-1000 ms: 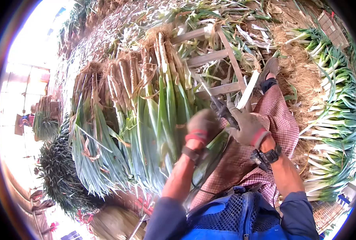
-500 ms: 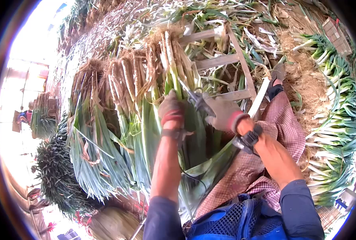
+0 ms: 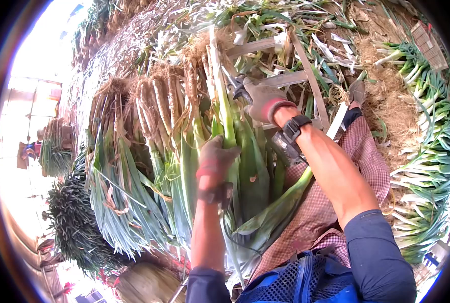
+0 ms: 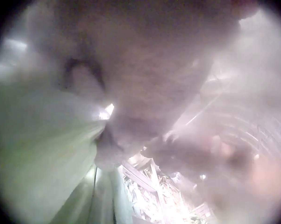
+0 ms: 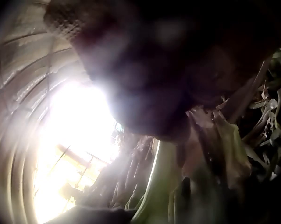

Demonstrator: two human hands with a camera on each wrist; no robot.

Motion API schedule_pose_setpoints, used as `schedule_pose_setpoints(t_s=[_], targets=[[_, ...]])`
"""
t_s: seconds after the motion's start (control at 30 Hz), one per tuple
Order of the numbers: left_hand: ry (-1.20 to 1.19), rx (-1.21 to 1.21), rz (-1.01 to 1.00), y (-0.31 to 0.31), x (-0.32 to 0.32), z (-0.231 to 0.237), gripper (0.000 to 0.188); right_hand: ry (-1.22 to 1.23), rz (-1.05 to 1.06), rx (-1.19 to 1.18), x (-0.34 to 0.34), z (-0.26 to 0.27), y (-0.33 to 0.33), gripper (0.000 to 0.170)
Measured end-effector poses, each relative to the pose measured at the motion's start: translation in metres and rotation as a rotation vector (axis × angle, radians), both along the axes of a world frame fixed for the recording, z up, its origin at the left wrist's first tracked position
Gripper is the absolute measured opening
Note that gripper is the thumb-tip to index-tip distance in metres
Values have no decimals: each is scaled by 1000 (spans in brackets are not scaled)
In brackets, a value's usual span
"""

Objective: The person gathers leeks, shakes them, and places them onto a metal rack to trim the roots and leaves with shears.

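My gloved left hand (image 3: pixel 217 159) grips a leek (image 3: pixel 225 113) around its green leaves, low on the shank. The leek's pale root end points away from me. My gloved right hand (image 3: pixel 266 100) holds an air blow gun (image 3: pixel 241 93) with a black handle, its thin metal nozzle close beside the leek's shank. In the left wrist view the glove (image 4: pixel 149 79) is blurred next to broad green leaves (image 4: pixel 42 163). A dark, backlit right hand (image 5: pixel 149 93) fills much of the right wrist view, above a pale green stalk (image 5: pixel 163 177).
Unpeeled leeks (image 3: pixel 159 101) with brown roots lie in a row on the left. A wooden frame (image 3: pixel 285 78) stands beyond my right hand, amid leaf scraps (image 3: pixel 149 40). Cleaned leeks (image 3: pixel 422 166) line the right side. A checked cloth (image 3: pixel 366 161) covers my legs.
The left hand has moved leftward and taken hold of a leek's leaves, lately sliding slightly toward me. The right hand has carried the blow gun up and left to the leek's shank.
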State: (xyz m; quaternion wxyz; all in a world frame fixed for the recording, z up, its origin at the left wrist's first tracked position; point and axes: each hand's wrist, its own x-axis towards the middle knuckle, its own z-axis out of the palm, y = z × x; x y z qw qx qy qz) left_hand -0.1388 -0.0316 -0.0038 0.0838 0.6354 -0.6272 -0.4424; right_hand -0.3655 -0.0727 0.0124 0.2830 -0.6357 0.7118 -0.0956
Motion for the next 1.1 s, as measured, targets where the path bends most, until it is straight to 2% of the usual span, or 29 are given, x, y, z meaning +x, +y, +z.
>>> schedule_pose_setpoints(t_s=[0.07,0.17,0.27,0.37,0.47,0.53,0.57,0.63,0.7,0.8,0.83,0.9,0.93,0.97,1.03,1.07,1.1], targets=[[15,-52,-33,9,7,-9,30,-77,-48,20,0,3,6,83],[-32,-111,-84,15,8,-15,31,-25,-26,-78,4,-2,28,83],[-19,-42,-52,18,6,-10,29,-211,-61,31,-6,2,55,83],[47,-28,-53,26,6,-1,28,-234,9,72,-10,10,108,78],[95,8,-50,27,5,0,28,-186,91,-18,-19,6,176,85],[92,43,-55,38,-10,32,28,-139,120,-39,-26,12,218,94],[87,74,-54,42,-17,45,28,-135,112,-43,-33,16,233,94],[123,94,-62,52,-24,48,28,-211,-40,45,-47,21,261,95],[124,24,-119,67,-39,58,28,-281,-129,77,-57,27,282,95],[-27,-79,-293,76,-70,73,34,54,-15,-453,-67,10,307,91],[-112,-142,-387,78,-83,72,36,59,-15,-450,-68,12,310,91],[-183,-265,-412,78,-108,38,33,-297,-334,-178,-67,26,311,89],[-233,-288,-379,83,-117,20,32,-167,-325,-304,-71,2,312,87],[-282,-314,-346,87,-124,2,32,-164,-324,-303,-71,12,309,87],[-205,-175,-358,99,-121,-13,32,-210,-340,-10,-67,39,303,86],[-188,-167,-322,107,-120,-6,34,-171,-211,-101,-69,24,310,86],[-174,-154,-292,116,-118,-4,35,-172,-219,-97,-67,18,311,86]])
